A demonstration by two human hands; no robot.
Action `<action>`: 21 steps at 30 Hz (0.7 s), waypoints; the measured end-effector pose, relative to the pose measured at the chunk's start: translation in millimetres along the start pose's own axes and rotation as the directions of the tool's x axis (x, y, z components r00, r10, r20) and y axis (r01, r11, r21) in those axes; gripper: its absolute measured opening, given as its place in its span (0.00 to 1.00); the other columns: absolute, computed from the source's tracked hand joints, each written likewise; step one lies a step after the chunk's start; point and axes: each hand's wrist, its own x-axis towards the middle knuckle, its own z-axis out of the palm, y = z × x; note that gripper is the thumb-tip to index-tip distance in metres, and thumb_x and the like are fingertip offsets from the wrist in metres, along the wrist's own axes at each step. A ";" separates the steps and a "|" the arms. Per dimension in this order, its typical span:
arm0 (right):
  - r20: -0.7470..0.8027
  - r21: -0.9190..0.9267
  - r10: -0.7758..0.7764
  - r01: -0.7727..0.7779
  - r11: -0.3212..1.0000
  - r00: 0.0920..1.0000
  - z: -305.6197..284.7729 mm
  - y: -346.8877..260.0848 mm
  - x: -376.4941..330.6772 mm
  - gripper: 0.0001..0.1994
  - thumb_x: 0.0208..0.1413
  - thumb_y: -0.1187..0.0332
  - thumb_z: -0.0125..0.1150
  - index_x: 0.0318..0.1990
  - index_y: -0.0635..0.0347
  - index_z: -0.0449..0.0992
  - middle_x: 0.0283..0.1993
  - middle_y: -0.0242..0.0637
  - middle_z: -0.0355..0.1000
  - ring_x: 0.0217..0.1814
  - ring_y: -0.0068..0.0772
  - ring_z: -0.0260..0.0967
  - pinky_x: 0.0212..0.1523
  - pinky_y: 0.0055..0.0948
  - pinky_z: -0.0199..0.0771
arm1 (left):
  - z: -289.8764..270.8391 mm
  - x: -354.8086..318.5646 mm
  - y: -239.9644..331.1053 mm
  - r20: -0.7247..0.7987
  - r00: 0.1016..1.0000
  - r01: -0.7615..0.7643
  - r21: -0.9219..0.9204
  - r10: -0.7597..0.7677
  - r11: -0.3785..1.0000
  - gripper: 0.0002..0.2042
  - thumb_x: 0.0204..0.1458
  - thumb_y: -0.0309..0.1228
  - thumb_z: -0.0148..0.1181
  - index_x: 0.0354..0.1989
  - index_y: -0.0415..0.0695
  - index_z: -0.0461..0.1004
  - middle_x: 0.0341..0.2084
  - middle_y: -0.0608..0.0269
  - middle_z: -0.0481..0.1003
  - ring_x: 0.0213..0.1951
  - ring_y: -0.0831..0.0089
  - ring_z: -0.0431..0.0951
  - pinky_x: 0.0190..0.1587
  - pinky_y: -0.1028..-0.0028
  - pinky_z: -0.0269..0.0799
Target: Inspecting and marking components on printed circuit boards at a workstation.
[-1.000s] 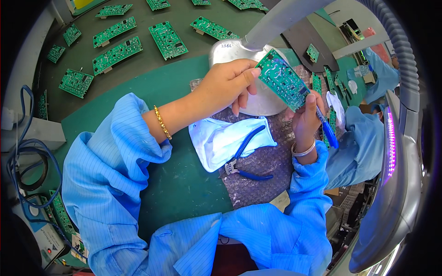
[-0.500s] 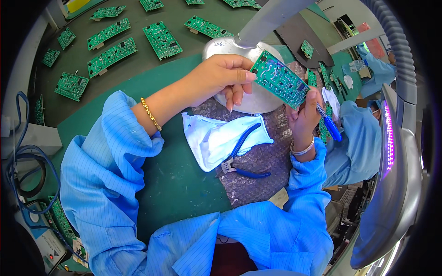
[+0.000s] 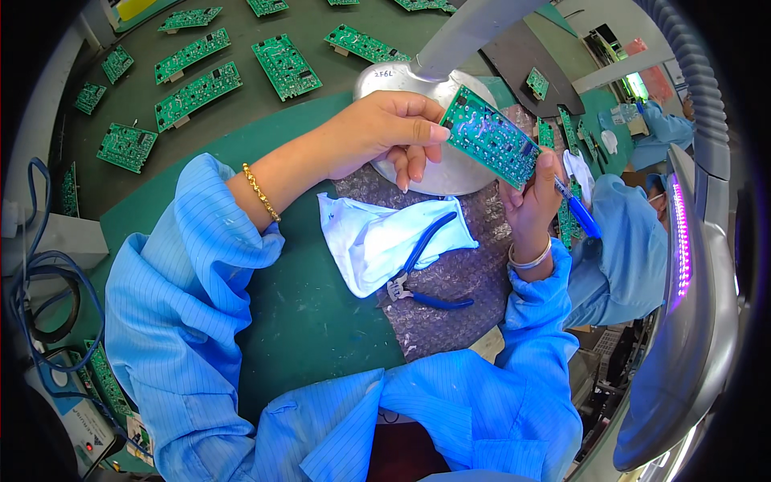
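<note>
A green circuit board (image 3: 491,136) is held up at a tilt above the round metal lamp base (image 3: 385,85). My left hand (image 3: 395,138) pinches its upper left end between thumb and fingers. At the lower right end, my right hand (image 3: 534,193) grips the board by its edge and also holds a blue pen (image 3: 581,214), which points down to the right. Below the hands, blue-handled cutting pliers (image 3: 426,265) lie partly on a white cloth (image 3: 353,245) and partly on bubble wrap (image 3: 450,333).
Several circuit boards (image 3: 286,67) are spread over the dark mat (image 3: 241,24) at the back left. More boards (image 3: 569,132) lie at the right beside a person in blue (image 3: 614,249). A lamp head (image 3: 683,321) hangs at the right. Blue cables (image 3: 36,265) coil at the left.
Very little differs. My right hand and the pen have shifted slightly to the right, and the held board has turned a touch. My left hand keeps its pinch.
</note>
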 end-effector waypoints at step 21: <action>-0.137 -0.014 -0.322 0.323 0.946 0.937 1.0 -48.0 -16.9 0.22 0.50 0.72 0.50 0.52 0.64 0.54 0.22 0.23 0.57 0.17 0.09 0.49 0.19 0.07 0.51 | 66.4 -10.9 21.4 0.077 0.979 -0.192 0.062 0.187 0.980 0.18 0.45 0.36 0.55 0.42 0.37 0.64 0.18 0.66 0.68 0.17 0.83 0.66 0.18 0.84 0.62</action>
